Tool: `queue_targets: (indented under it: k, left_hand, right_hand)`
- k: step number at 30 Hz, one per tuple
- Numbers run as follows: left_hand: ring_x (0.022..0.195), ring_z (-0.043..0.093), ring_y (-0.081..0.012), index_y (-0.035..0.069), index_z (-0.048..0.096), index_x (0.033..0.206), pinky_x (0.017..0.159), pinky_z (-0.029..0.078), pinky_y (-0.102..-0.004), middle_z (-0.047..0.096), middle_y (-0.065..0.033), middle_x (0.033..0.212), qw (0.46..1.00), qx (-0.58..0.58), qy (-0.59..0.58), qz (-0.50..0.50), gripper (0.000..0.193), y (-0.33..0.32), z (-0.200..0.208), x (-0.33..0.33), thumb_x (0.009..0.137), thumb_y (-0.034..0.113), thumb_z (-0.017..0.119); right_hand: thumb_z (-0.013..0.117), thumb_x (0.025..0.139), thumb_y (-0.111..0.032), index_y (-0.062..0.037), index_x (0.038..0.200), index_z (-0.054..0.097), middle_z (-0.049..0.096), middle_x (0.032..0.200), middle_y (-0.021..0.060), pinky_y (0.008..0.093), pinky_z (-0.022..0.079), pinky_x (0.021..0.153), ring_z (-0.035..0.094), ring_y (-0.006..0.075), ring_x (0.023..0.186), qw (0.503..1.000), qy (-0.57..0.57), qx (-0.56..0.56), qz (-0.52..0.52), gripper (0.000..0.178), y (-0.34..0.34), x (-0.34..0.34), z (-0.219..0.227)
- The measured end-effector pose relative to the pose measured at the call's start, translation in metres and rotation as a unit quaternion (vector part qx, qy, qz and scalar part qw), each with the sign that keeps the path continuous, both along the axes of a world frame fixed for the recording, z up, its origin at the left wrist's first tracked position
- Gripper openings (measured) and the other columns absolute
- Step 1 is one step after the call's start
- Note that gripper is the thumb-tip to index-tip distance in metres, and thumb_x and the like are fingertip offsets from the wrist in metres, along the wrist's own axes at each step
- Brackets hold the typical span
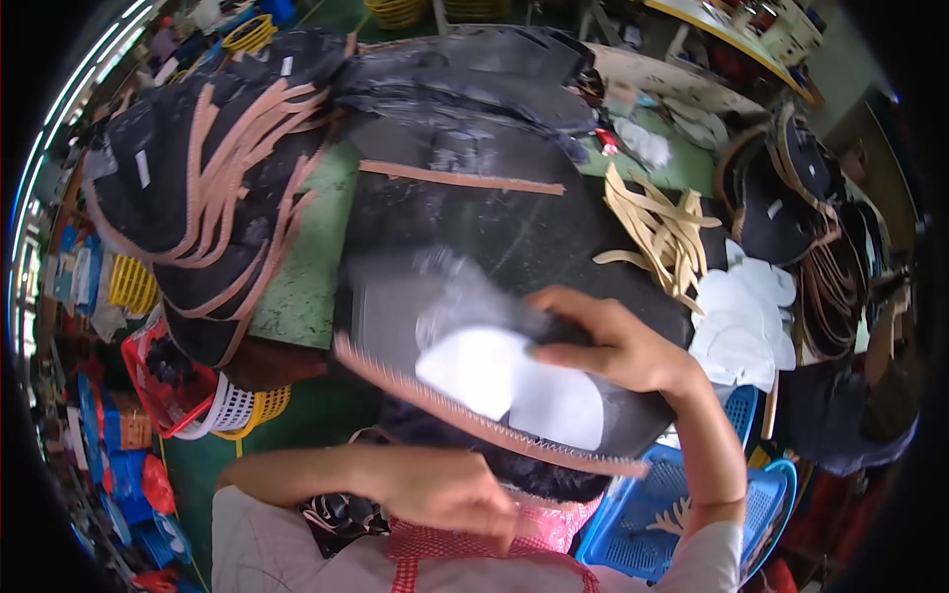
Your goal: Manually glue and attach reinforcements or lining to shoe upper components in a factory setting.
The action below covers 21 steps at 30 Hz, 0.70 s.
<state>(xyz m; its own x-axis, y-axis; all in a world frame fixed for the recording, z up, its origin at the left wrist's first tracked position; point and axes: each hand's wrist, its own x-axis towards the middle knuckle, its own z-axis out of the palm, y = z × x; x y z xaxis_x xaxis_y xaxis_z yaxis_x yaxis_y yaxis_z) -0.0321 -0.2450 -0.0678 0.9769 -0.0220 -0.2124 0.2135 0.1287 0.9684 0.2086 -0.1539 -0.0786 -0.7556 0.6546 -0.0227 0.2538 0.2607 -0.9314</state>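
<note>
A black fabric panel (386,318), blurred by motion, lies tilted in front of me, with a brown stitched edging strip along its near side. Two white rounded patches (473,371) sit on it, side by side. My right hand (618,341) is closed on the panel's right part, thumb on top beside the patches and fingers toward the far side. Close to my body, below the panel's near edge, my left hand (435,494) is closed with fingers curled downward. What it grips, if anything, is hidden. Under it shows a red-and-white checked apron (435,542).
Black panels with brown edging (222,178) are stacked at the left, and more dark panels (465,89) at the back. Cream strips (657,232) and white cut pieces (741,316) lie right. Blue baskets (618,534) stand at lower right, red and white baskets (173,381) at left.
</note>
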Motion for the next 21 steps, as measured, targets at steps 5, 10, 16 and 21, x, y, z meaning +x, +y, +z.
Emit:
queue_targets:
  k: [5,10,16,21]
  left_hand:
    - [0.131,0.05,-0.032,0.013,0.065,0.113,0.109,0.041,-0.0495,0.059,-0.0058,0.125,0.764,0.556,-0.042,0.325,0.034,0.029,-0.039,0.016,0.082,0.02,0.077]
    - [0.128,0.051,-0.0314,0.013,0.065,0.115,0.106,0.042,-0.0484,0.058,-0.0086,0.12,0.766,0.548,0.005,0.337,0.032,0.041,-0.056,0.024,0.086,0.024,0.075]
    - [0.133,0.048,-0.0313,0.003,0.056,0.133,0.113,0.036,-0.0511,0.054,-0.0158,0.133,0.685,0.633,-0.113,0.344,0.052,0.124,-0.065,0.123,0.093,0.033,0.068]
    - [0.13,0.047,-0.0306,-0.002,0.049,0.139,0.107,0.038,-0.0461,0.053,-0.0145,0.134,0.693,0.671,0.008,0.263,0.07,0.148,-0.096,0.153,0.089,0.041,0.071]
  right_hand:
    - [0.07,0.094,-0.026,-0.0021,0.125,0.063,0.071,0.098,0.0202,0.0385,0.055,0.077,0.07,0.0288,0.085,0.99,-0.127,0.057,-0.008,0.039,0.008,0.014,-0.026]
    - [0.059,0.096,-0.007,-0.0033,0.114,0.071,0.073,0.098,0.014,0.0325,0.055,0.071,0.07,0.0227,0.077,0.909,-0.12,0.26,-0.303,0.022,0.065,0.061,-0.02]
    - [0.073,0.084,-0.013,-0.0071,0.106,0.07,0.068,0.103,0.0096,0.044,0.048,0.09,0.059,0.0342,0.103,0.763,-0.322,0.476,-0.297,0.023,0.117,0.098,-0.056]
    - [0.071,0.094,-0.02,-0.0056,0.098,0.066,0.068,0.088,0.0049,0.028,0.05,0.076,0.063,0.0138,0.083,0.873,0.087,0.207,-0.433,0.015,0.121,0.109,-0.018]
